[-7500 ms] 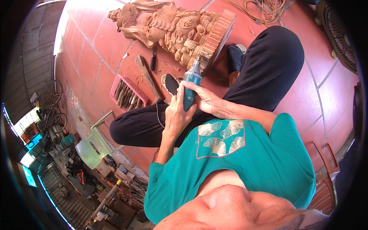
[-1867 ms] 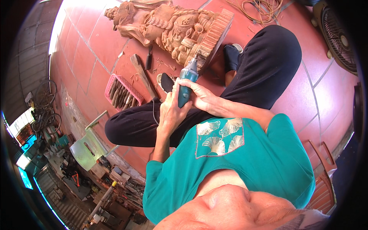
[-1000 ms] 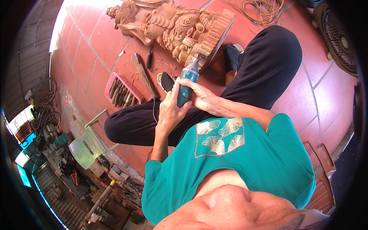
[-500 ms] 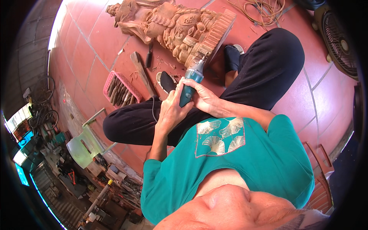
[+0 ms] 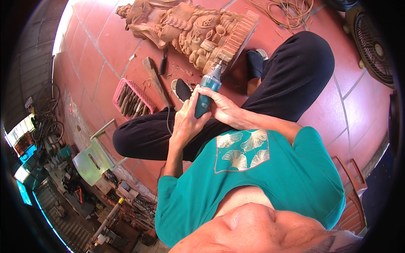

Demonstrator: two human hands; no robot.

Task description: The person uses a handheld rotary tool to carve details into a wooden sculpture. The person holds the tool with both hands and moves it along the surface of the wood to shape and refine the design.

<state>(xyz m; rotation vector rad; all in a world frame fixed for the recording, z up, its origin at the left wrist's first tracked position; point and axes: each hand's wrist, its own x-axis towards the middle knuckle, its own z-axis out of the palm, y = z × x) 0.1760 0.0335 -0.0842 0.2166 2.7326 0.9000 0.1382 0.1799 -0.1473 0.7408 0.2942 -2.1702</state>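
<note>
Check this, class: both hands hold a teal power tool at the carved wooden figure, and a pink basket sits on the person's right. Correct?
The side is wrong: the head view shows the pink basket on the person's left. The left hand and right hand hold the teal power tool at the carved wooden figure.

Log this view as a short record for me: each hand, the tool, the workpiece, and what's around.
Left hand: gripping the rotary tool from its left
Right hand: gripping it from its right
Tool: teal body, metal nose toward the carving's base; contact too small to confirm
Workpiece: wooden carving, lying on the tiled floor
Nearby: pink basket, wooden bar
Farther right: fan
</note>
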